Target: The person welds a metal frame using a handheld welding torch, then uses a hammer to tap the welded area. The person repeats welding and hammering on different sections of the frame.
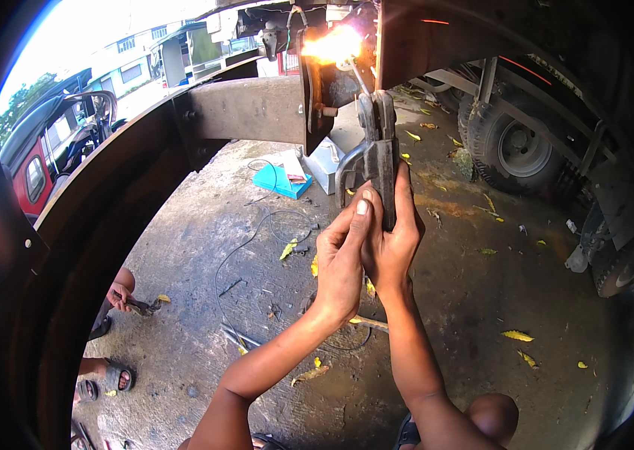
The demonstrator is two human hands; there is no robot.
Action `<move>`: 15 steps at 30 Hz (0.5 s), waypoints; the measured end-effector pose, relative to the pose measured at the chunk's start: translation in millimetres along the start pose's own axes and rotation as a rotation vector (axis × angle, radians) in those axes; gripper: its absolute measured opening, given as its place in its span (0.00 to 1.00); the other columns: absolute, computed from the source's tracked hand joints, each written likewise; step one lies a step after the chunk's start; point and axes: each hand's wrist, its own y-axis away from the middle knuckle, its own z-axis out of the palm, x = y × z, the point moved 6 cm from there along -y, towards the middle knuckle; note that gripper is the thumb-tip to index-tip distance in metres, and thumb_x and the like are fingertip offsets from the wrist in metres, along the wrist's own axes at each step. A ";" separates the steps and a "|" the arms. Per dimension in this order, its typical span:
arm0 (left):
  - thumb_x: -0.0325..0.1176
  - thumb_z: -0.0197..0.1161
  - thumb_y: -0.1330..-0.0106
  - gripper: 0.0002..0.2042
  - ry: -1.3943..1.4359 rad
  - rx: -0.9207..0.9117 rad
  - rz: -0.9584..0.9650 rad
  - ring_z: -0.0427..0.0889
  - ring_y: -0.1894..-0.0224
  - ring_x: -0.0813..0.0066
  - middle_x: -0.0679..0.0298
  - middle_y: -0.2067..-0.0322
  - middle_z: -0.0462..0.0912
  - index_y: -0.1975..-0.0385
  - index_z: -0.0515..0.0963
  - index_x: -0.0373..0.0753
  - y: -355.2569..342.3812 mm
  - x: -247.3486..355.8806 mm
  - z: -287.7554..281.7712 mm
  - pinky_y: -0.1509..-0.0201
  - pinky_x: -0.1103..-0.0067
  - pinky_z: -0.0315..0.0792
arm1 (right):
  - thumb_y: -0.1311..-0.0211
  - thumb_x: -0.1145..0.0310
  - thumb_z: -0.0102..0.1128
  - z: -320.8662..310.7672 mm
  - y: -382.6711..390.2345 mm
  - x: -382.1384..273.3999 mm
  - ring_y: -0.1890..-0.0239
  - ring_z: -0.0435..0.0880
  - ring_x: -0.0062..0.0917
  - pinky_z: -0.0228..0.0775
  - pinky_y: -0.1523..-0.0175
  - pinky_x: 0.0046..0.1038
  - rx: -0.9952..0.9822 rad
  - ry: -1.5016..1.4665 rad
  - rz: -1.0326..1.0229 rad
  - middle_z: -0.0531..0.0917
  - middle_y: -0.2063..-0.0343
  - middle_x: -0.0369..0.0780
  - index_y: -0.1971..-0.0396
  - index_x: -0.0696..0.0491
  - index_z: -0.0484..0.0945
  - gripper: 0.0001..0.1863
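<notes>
Both my hands are raised in the middle of the view on a dark welding electrode holder [386, 161]. My right hand [395, 244] is closed around its lower end. My left hand [341, 251] presses in beside it, thumb up, fingers closed against the holder and partly hidden. From the holder's jaws a thin welding rod [362, 79] points up to a bright arc [338, 45], whose glare hides the rod's tip. The arc burns at a steel plate bracket [317, 82] with a bolt [328, 111], where a steel crossbeam [249, 109] ends.
A long dark steel rail [99, 202] curves down the left. Truck wheels [519, 146] stand at right. On the ground lie a blue box [281, 182], a grey metal box [324, 166], a cable [219, 277] and leaves. Another person's hand [118, 294] holds a tool at lower left.
</notes>
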 end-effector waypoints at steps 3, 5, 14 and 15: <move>0.41 0.54 0.25 0.21 -0.003 0.013 -0.010 0.72 0.45 0.81 0.63 0.46 0.78 0.40 0.73 0.32 -0.4 0.6 -0.1 0.39 0.80 0.65 | 0.33 0.71 0.58 -0.7 -1.8 -1.3 0.60 0.83 0.22 0.75 0.55 0.27 -0.011 -0.002 0.003 0.85 0.59 0.49 0.36 0.65 0.65 0.28; 0.41 0.54 0.25 0.22 -0.016 0.030 -0.031 0.72 0.42 0.79 0.60 0.43 0.76 0.40 0.72 0.31 0.2 0.7 -0.9 0.37 0.79 0.64 | 0.33 0.72 0.59 -1.5 -1.9 -2.2 0.61 0.83 0.22 0.75 0.57 0.27 -0.001 0.010 -0.008 0.85 0.60 0.49 0.36 0.65 0.65 0.28; 0.41 0.53 0.25 0.20 -0.097 -0.010 0.069 0.72 0.45 0.82 0.64 0.46 0.77 0.44 0.75 0.31 4.9 9.4 4.5 0.38 0.81 0.64 | 0.33 0.66 0.61 -3.7 2.0 -5.2 0.57 0.84 0.28 0.75 0.53 0.29 0.051 0.018 -0.037 0.84 0.56 0.52 0.37 0.66 0.64 0.30; 0.40 0.53 0.25 0.20 -0.090 -0.010 0.068 0.72 0.47 0.83 0.65 0.49 0.78 0.44 0.74 0.30 5.3 8.9 4.1 0.40 0.82 0.65 | 0.33 0.67 0.61 -4.4 1.8 -6.5 0.57 0.84 0.28 0.75 0.53 0.29 0.054 0.029 -0.036 0.84 0.56 0.52 0.37 0.66 0.64 0.30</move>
